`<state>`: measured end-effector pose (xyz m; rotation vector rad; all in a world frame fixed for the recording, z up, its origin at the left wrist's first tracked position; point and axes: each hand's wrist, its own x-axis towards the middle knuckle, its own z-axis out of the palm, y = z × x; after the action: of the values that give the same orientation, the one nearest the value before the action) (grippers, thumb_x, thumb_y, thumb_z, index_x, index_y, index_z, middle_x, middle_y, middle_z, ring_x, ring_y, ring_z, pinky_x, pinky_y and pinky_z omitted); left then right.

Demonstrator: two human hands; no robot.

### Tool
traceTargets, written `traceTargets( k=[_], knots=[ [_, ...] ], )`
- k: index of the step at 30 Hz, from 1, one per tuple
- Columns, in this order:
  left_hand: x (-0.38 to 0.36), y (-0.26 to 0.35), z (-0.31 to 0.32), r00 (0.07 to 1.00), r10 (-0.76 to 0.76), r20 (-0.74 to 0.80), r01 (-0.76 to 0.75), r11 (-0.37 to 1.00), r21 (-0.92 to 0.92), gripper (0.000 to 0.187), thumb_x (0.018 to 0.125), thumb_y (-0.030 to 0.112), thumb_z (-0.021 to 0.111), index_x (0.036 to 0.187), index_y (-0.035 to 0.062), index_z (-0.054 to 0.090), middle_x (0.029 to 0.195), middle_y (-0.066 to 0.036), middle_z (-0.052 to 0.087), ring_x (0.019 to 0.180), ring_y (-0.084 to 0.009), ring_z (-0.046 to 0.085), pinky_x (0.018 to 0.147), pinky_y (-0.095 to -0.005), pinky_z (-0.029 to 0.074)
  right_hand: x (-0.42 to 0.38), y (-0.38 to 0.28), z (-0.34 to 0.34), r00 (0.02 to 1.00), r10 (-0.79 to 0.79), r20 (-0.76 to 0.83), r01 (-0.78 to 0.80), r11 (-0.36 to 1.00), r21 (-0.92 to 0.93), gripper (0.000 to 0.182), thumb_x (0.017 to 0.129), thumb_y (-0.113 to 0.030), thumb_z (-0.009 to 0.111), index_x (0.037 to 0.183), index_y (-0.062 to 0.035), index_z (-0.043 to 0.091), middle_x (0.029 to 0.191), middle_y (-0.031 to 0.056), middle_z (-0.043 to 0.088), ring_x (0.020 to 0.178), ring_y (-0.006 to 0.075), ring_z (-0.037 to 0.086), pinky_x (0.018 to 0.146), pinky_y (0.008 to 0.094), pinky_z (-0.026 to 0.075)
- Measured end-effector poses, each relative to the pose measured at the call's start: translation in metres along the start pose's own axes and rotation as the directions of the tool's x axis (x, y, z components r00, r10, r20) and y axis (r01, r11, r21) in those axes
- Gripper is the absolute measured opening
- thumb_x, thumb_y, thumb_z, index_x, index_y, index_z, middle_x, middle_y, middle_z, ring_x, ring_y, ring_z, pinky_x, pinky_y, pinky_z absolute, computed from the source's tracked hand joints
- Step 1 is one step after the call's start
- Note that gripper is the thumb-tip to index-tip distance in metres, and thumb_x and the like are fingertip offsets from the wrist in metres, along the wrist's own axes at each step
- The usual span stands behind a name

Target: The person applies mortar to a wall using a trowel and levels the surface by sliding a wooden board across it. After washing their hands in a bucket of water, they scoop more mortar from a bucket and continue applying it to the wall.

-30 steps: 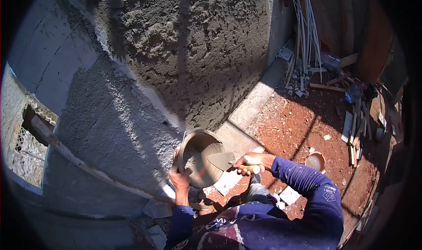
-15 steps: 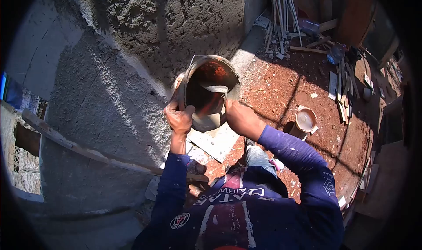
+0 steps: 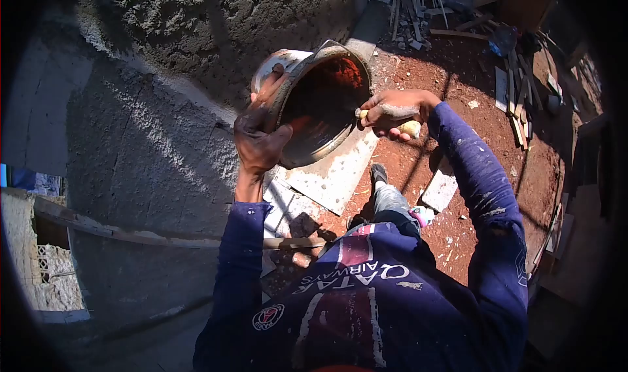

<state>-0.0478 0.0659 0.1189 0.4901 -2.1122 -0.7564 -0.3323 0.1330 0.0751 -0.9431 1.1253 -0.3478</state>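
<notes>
My left hand point(image 3: 260, 136) grips the rim of a round metal bucket point(image 3: 318, 104), holding it up and tilted toward me in front of the wall. The bucket's inside looks rusty orange with grey mortar near the bottom. My right hand point(image 3: 391, 112) is closed on the pale wooden handle of a trowel point(image 3: 411, 128) at the bucket's right rim. The trowel's blade reaches into the bucket and is hidden in shadow.
A wall with rough wet plaster point(image 3: 203, 25) above and smoother grey below stands at left. White tiles point(image 3: 330, 176) lie on red earth point(image 3: 451, 71) beneath me. Timber scraps and pipes point(image 3: 517, 104) pile up at the far right. A wooden plank point(image 3: 98, 228) runs along the wall.
The bucket has been lifted higher and tilted more toward me. My right hand went from the bucket's lower right to its right rim, the trowel handle now showing. The small pail has left view.
</notes>
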Motion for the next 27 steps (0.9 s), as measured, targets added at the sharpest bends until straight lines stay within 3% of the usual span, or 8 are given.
traceTargets(
  k=[4,7,9,11,13,19,24,27],
  knots=[
    [0.002,-0.03,0.009,0.966,-0.258,0.005,0.255,0.951,-0.176,0.06,0.066,-0.007,0.056,0.126,-0.0073,0.055,0.101,-0.006,0.066,0.084,-0.0117,0.061,0.084,-0.0256,0.051,0.054,0.06,0.027,0.953,-0.199,0.229,0.088,0.903,0.421,0.027,0.093,-0.02,0.057,0.115,-0.0052,0.051,0.065,0.0036,0.05,0.044,0.0096,0.048,0.033,0.0251,0.042],
    [-0.01,-0.073,0.029,0.837,-0.531,-0.134,0.479,0.829,-0.288,0.033,0.055,-0.006,0.065,0.088,-0.0007,0.067,0.061,0.006,0.047,0.056,-0.0047,0.04,0.052,-0.0233,0.033,0.087,0.065,0.054,0.898,-0.355,0.261,0.093,0.732,0.675,0.019,0.095,-0.02,0.056,0.107,-0.0079,0.048,0.065,0.0014,0.044,0.045,0.0091,0.043,0.034,0.0238,0.038],
    [-0.037,-0.137,0.037,0.835,-0.515,-0.192,0.488,0.855,-0.175,0.031,0.054,-0.002,0.067,0.06,0.0093,0.039,0.062,0.005,0.047,0.059,-0.0068,0.041,0.053,-0.0265,0.034,0.115,0.064,0.062,0.895,-0.391,0.212,0.091,0.628,0.773,0.015,0.096,-0.018,0.054,0.106,-0.0088,0.047,0.068,0.0013,0.044,0.047,0.0083,0.041,0.035,0.0232,0.036],
    [-0.021,-0.134,0.057,0.77,-0.564,-0.298,0.513,0.825,-0.237,0.019,0.057,0.004,0.067,0.074,0.0033,0.059,0.072,0.002,0.055,0.068,-0.0105,0.05,0.063,-0.0274,0.041,0.126,0.06,0.049,0.905,-0.378,0.196,0.083,0.608,0.79,0.017,0.096,-0.018,0.054,0.108,-0.0072,0.048,0.069,0.0019,0.044,0.047,0.0079,0.04,0.035,0.0228,0.036],
    [-0.012,-0.157,0.066,0.688,-0.652,-0.32,0.466,0.734,-0.495,0.054,0.062,-0.001,0.063,0.115,-0.006,0.062,0.099,-0.005,0.065,0.088,-0.0128,0.059,0.081,-0.0261,0.047,0.136,0.059,0.022,0.887,-0.401,0.23,0.058,0.591,0.804,0.019,0.096,-0.018,0.052,0.11,-0.0055,0.049,0.072,0.0029,0.046,0.048,0.0079,0.04,0.036,0.0226,0.036],
    [0.003,-0.203,0.046,0.315,-0.839,-0.444,0.22,0.519,-0.826,0.047,0.062,-0.009,0.054,0.107,0.0007,0.063,0.1,-0.007,0.064,0.089,-0.0209,0.06,0.078,-0.0308,0.049,0.13,0.011,-0.06,0.714,-0.666,0.218,0.069,0.377,0.923,0.043,0.092,-0.025,0.052,0.127,-0.0009,0.045,0.076,0.0062,0.045,0.053,0.0099,0.043,0.037,0.0228,0.038],
    [-0.019,-0.196,0.024,0.194,-0.821,-0.538,0.281,0.572,-0.771,0.054,0.06,-0.011,0.052,0.111,0.0016,0.063,0.103,-0.008,0.065,0.09,-0.022,0.062,0.078,-0.0311,0.05,0.057,-0.123,-0.111,0.554,-0.801,-0.226,0.704,0.306,0.641,0.053,0.087,-0.016,0.059,0.134,-0.002,0.038,0.078,0.0062,0.048,0.05,0.0107,0.045,0.039,0.0269,0.044],
    [-0.044,-0.18,0.024,0.139,-0.795,-0.591,0.31,0.601,-0.736,0.057,0.059,-0.011,0.052,0.114,0.0006,0.062,0.106,-0.009,0.066,0.09,-0.0226,0.063,0.078,-0.0311,0.05,0.055,-0.213,-0.124,0.212,-0.831,-0.514,0.961,0.08,0.266,0.054,0.088,-0.006,0.06,0.136,-0.0066,0.035,0.082,0.0046,0.051,0.052,0.0092,0.05,0.043,0.0251,0.047]
  ],
)
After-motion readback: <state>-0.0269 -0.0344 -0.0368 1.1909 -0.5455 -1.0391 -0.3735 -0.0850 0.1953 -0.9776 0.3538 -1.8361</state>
